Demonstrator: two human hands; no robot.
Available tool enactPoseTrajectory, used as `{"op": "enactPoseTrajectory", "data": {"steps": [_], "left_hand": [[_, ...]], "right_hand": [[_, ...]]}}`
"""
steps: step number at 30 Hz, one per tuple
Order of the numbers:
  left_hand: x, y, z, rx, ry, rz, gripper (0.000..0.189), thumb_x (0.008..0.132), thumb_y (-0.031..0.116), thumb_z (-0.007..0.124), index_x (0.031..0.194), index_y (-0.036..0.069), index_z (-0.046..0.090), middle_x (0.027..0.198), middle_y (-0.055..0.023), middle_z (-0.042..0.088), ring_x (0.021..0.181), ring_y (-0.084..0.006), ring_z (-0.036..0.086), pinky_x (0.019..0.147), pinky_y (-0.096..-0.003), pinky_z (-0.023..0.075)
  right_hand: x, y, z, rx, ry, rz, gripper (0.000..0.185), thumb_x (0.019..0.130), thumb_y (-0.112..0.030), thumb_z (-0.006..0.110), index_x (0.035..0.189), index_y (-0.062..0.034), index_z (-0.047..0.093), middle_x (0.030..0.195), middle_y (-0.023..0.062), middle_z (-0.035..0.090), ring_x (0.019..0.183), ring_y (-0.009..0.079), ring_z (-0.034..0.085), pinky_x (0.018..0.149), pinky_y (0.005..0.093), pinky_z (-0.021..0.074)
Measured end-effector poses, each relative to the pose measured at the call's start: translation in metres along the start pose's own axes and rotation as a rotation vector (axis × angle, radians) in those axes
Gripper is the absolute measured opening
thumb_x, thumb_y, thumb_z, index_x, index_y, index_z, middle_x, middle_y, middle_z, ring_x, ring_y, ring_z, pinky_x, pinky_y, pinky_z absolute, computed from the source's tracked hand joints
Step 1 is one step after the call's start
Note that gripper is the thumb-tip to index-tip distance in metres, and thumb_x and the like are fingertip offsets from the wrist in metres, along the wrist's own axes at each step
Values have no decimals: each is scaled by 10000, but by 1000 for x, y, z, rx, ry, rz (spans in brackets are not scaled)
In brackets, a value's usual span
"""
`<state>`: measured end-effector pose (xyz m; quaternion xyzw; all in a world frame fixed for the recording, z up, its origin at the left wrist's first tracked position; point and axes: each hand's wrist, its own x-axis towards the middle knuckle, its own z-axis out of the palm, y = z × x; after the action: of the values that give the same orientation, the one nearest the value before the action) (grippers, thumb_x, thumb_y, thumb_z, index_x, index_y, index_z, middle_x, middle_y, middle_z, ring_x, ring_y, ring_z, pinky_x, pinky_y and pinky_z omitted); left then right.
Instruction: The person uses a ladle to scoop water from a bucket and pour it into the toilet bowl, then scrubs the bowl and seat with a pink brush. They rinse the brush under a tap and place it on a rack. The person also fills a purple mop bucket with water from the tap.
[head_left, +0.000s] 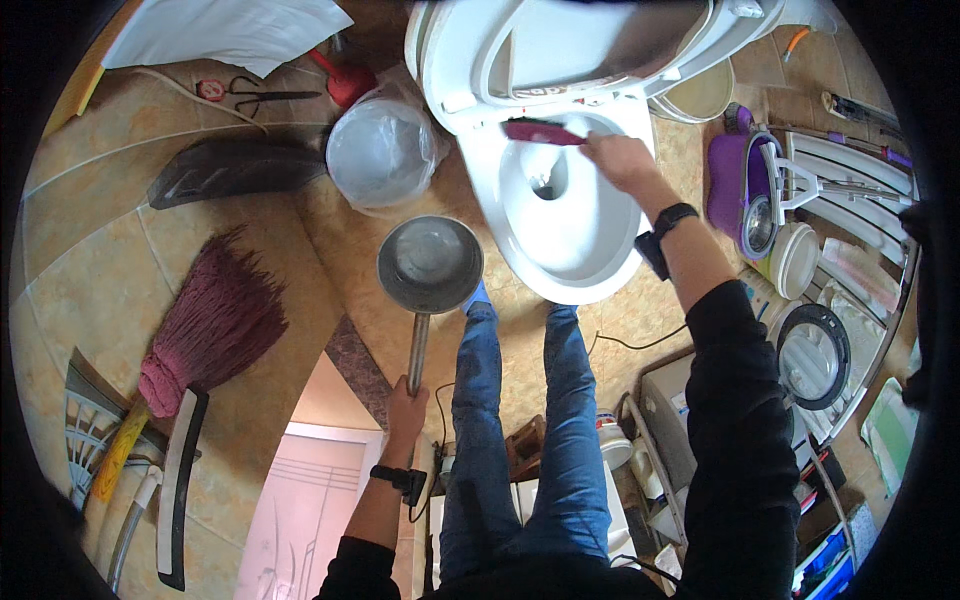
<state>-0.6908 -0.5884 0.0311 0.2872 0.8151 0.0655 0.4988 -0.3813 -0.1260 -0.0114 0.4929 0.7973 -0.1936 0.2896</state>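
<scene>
My left hand (407, 411) grips the long handle of a grey metal dipper (430, 259). Its round bowl faces up, left of the toilet and just before my feet. Over the rear of the white toilet bowl (577, 247), my right hand (621, 161) holds a slim maroon tool (544, 133) by one end. Its far end is blurred, so I cannot tell what kind it is. The toilet seat and lid (577, 45) are raised. Some white matter (541, 180) lies at the drain hole.
A lined white bin (382, 150) stands left of the toilet, by a dark dustpan-like object (236, 172) and a red plunger (349, 81). Further left are a maroon broom (217, 315) and a squeegee head (182, 491). A purple mop bucket (727, 187) stands right; a cable (637, 345) crosses the floor.
</scene>
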Motion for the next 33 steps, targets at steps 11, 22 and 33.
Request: {"op": "enactPoseTrajectory", "data": {"steps": [11, 22, 33], "left_hand": [[-4, 16, 17, -15, 32, -25, 240, 865, 205, 676, 871, 9, 537, 662, -146, 520, 602, -274, 549, 576, -404, 443], [-9, 49, 45, 78, -7, 52, 285, 869, 240, 683, 932, -16, 577, 700, -192, 591, 615, -345, 625, 574, -429, 470], [-20, 99, 73, 44, -73, -47, 238, 904, 215, 654, 902, 1, 551, 643, -115, 500, 576, -210, 515, 556, -375, 434]], "right_hand": [[12, 75, 30, 35, 19, 73, 445, 1044, -445, 413, 1199, -89, 632, 1017, 170, 727, 975, 344, 702, 857, 483, 547], [8, 81, 21, 24, 44, 60, 474, 1026, -468, 418, 1078, -83, 690, 1039, 194, 722, 989, 349, 703, 863, 489, 550], [12, 137, 1, -38, 256, -230, 442, 1014, -477, 464, 1084, -86, 656, 939, 166, 727, 899, 357, 701, 791, 496, 545]]}}
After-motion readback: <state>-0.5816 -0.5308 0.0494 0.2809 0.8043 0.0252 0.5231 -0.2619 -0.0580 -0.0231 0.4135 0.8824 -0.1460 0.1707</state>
